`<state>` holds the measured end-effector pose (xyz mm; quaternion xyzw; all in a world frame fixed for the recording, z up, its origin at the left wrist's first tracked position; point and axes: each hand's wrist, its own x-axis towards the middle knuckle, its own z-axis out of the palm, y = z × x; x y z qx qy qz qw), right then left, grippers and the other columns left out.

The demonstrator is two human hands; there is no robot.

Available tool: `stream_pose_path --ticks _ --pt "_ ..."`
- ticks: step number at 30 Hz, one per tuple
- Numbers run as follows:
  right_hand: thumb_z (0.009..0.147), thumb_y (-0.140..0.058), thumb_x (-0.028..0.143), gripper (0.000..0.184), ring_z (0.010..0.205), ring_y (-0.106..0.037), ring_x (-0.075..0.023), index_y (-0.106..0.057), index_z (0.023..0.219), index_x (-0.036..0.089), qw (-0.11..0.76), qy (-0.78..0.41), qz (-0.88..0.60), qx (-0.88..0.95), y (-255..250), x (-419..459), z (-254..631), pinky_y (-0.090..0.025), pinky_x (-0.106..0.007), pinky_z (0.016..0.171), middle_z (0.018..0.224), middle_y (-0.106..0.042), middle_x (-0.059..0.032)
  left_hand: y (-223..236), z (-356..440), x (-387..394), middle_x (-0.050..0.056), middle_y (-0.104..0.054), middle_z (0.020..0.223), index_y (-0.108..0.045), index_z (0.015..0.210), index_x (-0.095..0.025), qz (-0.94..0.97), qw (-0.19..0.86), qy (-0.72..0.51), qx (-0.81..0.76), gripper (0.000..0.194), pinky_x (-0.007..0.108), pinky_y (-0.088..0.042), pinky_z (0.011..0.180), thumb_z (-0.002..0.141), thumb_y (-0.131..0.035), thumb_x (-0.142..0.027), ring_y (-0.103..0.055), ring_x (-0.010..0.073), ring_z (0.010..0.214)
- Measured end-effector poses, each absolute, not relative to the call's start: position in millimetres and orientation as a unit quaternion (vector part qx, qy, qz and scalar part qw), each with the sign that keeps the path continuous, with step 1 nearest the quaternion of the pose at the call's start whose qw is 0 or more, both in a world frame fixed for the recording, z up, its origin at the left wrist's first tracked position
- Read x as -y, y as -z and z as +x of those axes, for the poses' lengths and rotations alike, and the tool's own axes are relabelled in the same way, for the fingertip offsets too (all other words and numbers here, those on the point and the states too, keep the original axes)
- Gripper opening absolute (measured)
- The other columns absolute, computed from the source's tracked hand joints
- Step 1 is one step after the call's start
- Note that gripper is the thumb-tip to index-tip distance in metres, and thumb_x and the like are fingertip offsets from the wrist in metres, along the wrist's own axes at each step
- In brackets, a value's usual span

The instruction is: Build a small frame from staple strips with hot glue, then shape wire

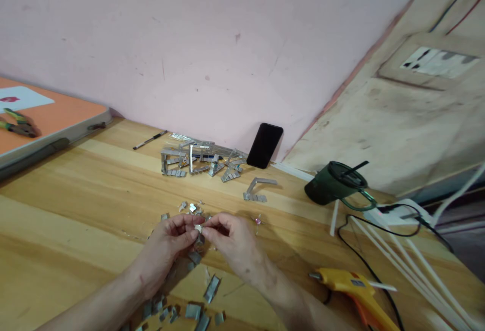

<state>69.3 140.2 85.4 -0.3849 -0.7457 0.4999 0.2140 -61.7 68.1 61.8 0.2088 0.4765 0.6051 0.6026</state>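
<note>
Over the wooden table, my left hand (170, 240) and my right hand (231, 240) meet at the fingertips. Between them they pinch a small shiny metal piece (198, 228), bent or folded, its exact shape partly covered by my fingers. Beneath and around my hands lie several loose bits of grey sheet metal, such as a folded strip (211, 289) and a squarish piece (193, 311). Just beyond my fingers sit more small shiny scraps (193, 207). To the right of my right hand is a tiny pinkish item (258, 221).
Bent metal stands (197, 159) cluster near the wall, with a single metal stand (259, 189) apart. A phone (265, 145) leans there. Right: green mug (326, 184), yellow glue gun (352, 283), black cable (366, 255), white sticks (409, 265). Left: pen (149, 140), pliers (20, 126) on an orange board (71, 113).
</note>
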Motion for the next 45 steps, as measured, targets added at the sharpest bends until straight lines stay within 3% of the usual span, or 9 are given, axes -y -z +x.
stream_pose_path --ticks 7,11,20,26,28,30,33,38,45 --pt "0.066 -0.056 0.011 0.010 0.061 -0.049 -0.0129 -0.062 0.059 0.017 0.246 -0.544 -0.379 0.707 -91 -135 66 -0.037 -0.025 0.058 0.061 -0.056 0.0011 -61 -61 -64 -0.003 -0.061 0.064 -0.068 0.089 -0.020 0.253 0.603 -0.588 -0.476 0.026 0.020 -0.041 0.062 0.065 -0.077 -0.026 -0.055 0.0104 0.064" --pt "0.066 -0.056 0.022 0.009 0.048 -0.042 -0.0100 -0.059 0.058 0.017 0.250 -0.608 -0.383 0.650 -87 -131 67 -0.034 -0.022 0.047 0.051 -0.049 0.0042 -62 -63 -62 -0.001 -0.062 0.066 -0.066 0.089 -0.018 0.282 0.594 -0.572 -0.491 0.028 0.020 -0.038 0.059 0.066 -0.077 -0.029 -0.053 0.0099 0.062" --pt "0.066 -0.054 0.036 0.019 0.042 -0.040 -0.0083 -0.053 0.063 0.018 0.328 -0.654 -0.406 0.548 -80 -139 66 -0.036 -0.022 0.043 0.049 -0.046 0.0055 -70 -65 -61 -0.007 -0.048 0.055 -0.062 0.088 -0.018 0.360 0.523 -0.537 -0.556 0.028 0.020 -0.030 0.047 0.068 -0.071 -0.035 -0.039 0.0081 0.048" --pt "0.066 -0.057 0.034 0.018 0.042 -0.041 -0.0082 -0.055 0.062 0.017 0.323 -0.636 -0.404 0.572 -80 -144 75 -0.035 -0.021 0.043 0.049 -0.048 0.0046 -65 -78 -68 -0.002 -0.053 0.049 -0.068 0.073 -0.015 0.435 0.483 -0.458 -0.606 0.016 0.024 -0.033 0.048 0.071 -0.064 -0.031 -0.045 0.0134 0.046" --pt "0.067 -0.057 0.034 0.017 0.042 -0.040 -0.0087 -0.055 0.063 0.017 0.319 -0.622 -0.403 0.591 -79 -143 77 -0.035 -0.022 0.043 0.047 -0.046 0.0052 -67 -81 -69 0.000 -0.057 0.051 -0.071 0.066 -0.016 0.453 0.459 -0.449 -0.618 0.016 0.026 -0.036 0.052 0.070 -0.064 -0.030 -0.050 0.0167 0.051" --pt "0.069 -0.056 0.033 0.016 0.043 -0.041 -0.0094 -0.056 0.065 0.017 0.320 -0.603 -0.397 0.614 -79 -141 80 -0.034 -0.022 0.044 0.048 -0.046 0.0052 -71 -82 -68 0.004 -0.064 0.067 -0.072 0.061 -0.019 0.469 0.423 -0.458 -0.626 0.015 0.028 -0.040 0.066 0.069 -0.067 -0.031 -0.056 0.0215 0.070" --pt "0.072 -0.055 0.029 0.012 0.050 -0.043 -0.0108 -0.058 0.068 0.018 0.329 -0.566 -0.373 0.658 -81 -137 85 -0.035 -0.023 0.049 0.055 -0.049 0.0040 -78 -78 -67 0.006 -0.066 0.083 -0.073 0.069 -0.022 0.473 0.390 -0.476 -0.630 0.013 0.030 -0.038 0.079 0.069 -0.067 -0.033 -0.056 0.0243 0.086" --pt "0.073 -0.054 0.025 0.011 0.065 -0.048 -0.0141 -0.060 0.067 0.018 0.360 -0.499 -0.330 0.716 -95 -128 91 -0.036 -0.026 0.062 0.067 -0.053 0.0005 -87 -60 -71 0.002 -0.061 0.060 -0.065 0.066 -0.016 0.473 0.431 -0.481 -0.599 0.020 0.027 -0.041 0.058 0.072 -0.061 -0.034 -0.054 0.0178 0.060" --pt "0.069 -0.053 0.019 0.008 0.059 -0.048 -0.0128 -0.059 0.066 0.015 0.360 -0.504 -0.347 0.704 -113 -129 105 -0.037 -0.024 0.056 0.062 -0.053 0.0012 -104 -36 -82 -0.002 -0.053 0.055 -0.057 0.059 -0.017 0.517 0.389 -0.467 -0.603 0.019 0.025 -0.035 0.054 0.072 -0.060 -0.030 -0.045 0.0144 0.056"
